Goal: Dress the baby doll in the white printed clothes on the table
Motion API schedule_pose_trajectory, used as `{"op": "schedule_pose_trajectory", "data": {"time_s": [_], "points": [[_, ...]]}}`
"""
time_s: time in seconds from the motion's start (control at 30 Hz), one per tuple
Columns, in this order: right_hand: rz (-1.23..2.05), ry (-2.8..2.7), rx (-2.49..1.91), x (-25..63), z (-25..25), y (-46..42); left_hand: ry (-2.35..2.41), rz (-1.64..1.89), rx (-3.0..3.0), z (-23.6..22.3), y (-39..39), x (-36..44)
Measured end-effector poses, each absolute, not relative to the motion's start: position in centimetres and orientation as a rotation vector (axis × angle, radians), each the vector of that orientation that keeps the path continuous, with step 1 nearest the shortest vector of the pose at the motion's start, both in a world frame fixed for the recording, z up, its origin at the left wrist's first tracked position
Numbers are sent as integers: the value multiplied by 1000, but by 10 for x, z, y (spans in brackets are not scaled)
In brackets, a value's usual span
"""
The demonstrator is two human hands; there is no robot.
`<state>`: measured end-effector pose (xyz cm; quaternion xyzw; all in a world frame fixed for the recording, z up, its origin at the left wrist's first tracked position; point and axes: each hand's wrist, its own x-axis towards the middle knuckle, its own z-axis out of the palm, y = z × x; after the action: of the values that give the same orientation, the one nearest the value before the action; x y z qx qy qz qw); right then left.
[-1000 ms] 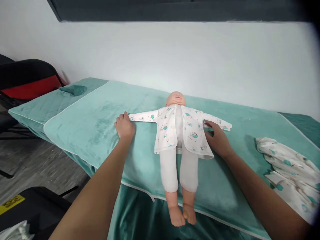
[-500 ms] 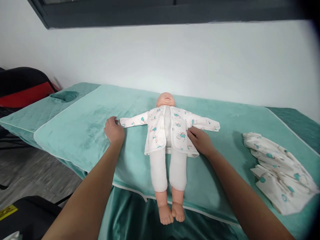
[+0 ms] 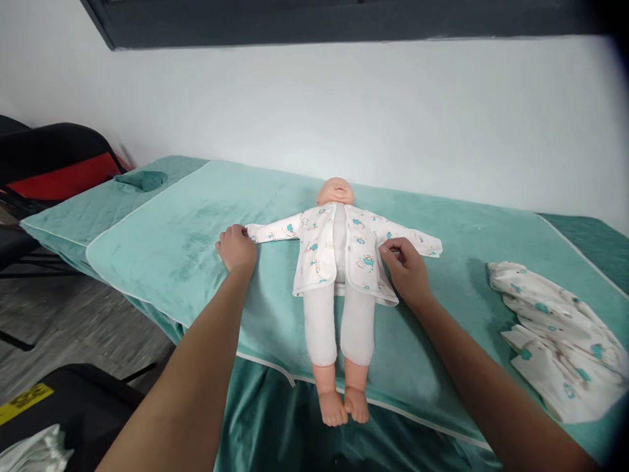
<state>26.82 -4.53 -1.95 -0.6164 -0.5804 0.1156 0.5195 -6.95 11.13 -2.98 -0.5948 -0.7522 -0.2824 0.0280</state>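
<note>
A baby doll (image 3: 339, 328) lies on its back, its feet toward me, in a white printed jacket (image 3: 314, 255) that hangs open at the front. Both jacket sleeves are spread out sideways. At the cuff of the left-side sleeve (image 3: 275, 231), my left hand (image 3: 236, 249) is closed with its fingertips on the fabric. My right hand (image 3: 407, 269) is at the jacket's right side edge, below the other sleeve (image 3: 417, 241); its thumb and fingers are bent together in a pinch at the cloth. The fingertips of both hands are partly hidden.
The doll lies on a green padded bed cover (image 3: 187, 216). At the right is a crumpled white printed garment (image 3: 560, 341). Black chairs (image 3: 63, 151) stand at the left, and a dark seat (image 3: 83, 406) with pale cloth is at the lower left. A white wall (image 3: 319, 105) borders the bed.
The view has shifted, so everything sits slightly further right. My right hand's fingers have risen and bent a little at the jacket's edge; my left hand stays at the cuff.
</note>
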Motion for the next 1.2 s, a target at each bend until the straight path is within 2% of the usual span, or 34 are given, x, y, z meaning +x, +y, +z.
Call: {"op": "schedule_pose_trajectory", "data": {"time_s": [0.13, 0.37, 0.67, 0.87, 1.2], "points": [[176, -1556, -1473, 244, 11, -17, -2306, -864, -1842, -32, 113, -69], [160, -1814, -2065, 219, 59, 48, -2318, -836, -1842, -34, 114, -71], [118, -1744, -1925, 207, 54, 68, -2299, -796, -1816, -38, 115, -70], [225, -1556, -1848, 206, 48, 48, -2294, -772, -1823, -39, 116, -71], [110, -1913, -1883, 184, 57, 51, -2286, -783, -1818, -39, 116, -69]]}}
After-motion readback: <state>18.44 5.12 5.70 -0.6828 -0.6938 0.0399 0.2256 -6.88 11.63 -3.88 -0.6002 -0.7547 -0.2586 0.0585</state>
